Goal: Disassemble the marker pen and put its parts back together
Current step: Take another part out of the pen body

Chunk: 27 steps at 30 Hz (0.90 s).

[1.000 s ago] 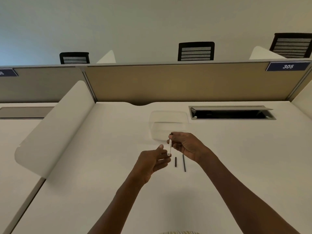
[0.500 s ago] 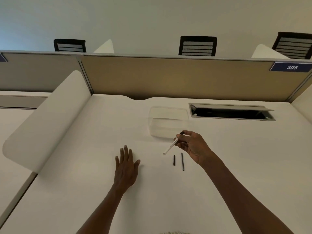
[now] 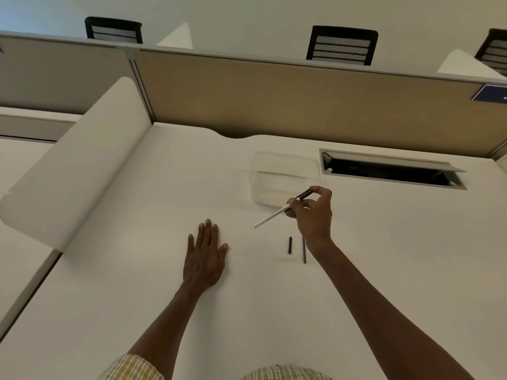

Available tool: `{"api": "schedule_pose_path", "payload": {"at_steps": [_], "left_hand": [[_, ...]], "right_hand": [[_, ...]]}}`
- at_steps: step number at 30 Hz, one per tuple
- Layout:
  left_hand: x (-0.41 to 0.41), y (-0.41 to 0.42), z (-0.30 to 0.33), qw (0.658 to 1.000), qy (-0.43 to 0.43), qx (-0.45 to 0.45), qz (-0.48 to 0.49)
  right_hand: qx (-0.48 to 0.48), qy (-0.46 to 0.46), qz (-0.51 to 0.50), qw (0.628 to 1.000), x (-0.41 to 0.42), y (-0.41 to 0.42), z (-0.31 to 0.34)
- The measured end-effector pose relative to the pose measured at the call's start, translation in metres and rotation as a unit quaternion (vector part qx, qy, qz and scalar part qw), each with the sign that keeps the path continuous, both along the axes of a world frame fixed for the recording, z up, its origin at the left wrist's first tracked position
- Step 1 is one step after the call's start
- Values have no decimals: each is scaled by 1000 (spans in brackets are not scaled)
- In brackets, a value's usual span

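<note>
The left hand [image 3: 204,256] lies flat on the white desk [image 3: 137,297], palm down, fingers spread straight and holding nothing; its forearm runs back toward a checked sleeve [image 3: 129,368] at the lower edge. Well to the left of that hand, a curved white side divider [image 3: 68,171] rises from the desk edge. To the right of the left hand, and apart from it, 2 loose black parts lie side by side on the desk: a short black piece [image 3: 290,245] and, just beside it on the right, a longer thin black rod [image 3: 304,252] whose far end is hidden behind the right wrist. Just beyond these, the right hand [image 3: 312,215] is raised off the desk, fingers pinched around the marker barrel [image 3: 274,215]; the barrel's white length slants down and left out of the grip, its tip toward the left hand, while its black end [image 3: 305,194] sticks up past the thumb and forefinger. Directly beyond the right hand sits a clear plastic container [image 3: 285,174]; whether the barrel touches it cannot be told. Right of the container, an open cable tray slot [image 3: 392,174] is set into the desk; a tan partition [image 3: 274,100] stands behind everything.
</note>
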<state>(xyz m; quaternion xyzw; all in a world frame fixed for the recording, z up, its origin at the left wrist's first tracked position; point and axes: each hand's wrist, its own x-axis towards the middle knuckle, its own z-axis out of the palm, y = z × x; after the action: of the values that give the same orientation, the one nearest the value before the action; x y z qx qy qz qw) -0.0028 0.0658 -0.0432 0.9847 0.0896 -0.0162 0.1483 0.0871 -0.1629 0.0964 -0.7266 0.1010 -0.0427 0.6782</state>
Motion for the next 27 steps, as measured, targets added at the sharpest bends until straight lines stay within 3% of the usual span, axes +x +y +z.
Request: {"api": "schedule_pose_path", "payload": {"at_steps": [6, 10, 13, 27], "left_hand": [[0, -1, 2, 1000, -4, -2, 3], [0, -1, 3, 1000, -5, -8, 6], [0, -1, 3, 1000, -10, -13, 6], [0, -1, 4, 999, -16, -27, 6]], "right_hand": [[-153, -143, 69, 975, -11, 18, -18], [-263, -165, 167, 936, -22, 27, -37], [-318, -169, 185, 914, -27, 30, -46], [-264, -202, 158, 930, -24, 28, -30]]}}
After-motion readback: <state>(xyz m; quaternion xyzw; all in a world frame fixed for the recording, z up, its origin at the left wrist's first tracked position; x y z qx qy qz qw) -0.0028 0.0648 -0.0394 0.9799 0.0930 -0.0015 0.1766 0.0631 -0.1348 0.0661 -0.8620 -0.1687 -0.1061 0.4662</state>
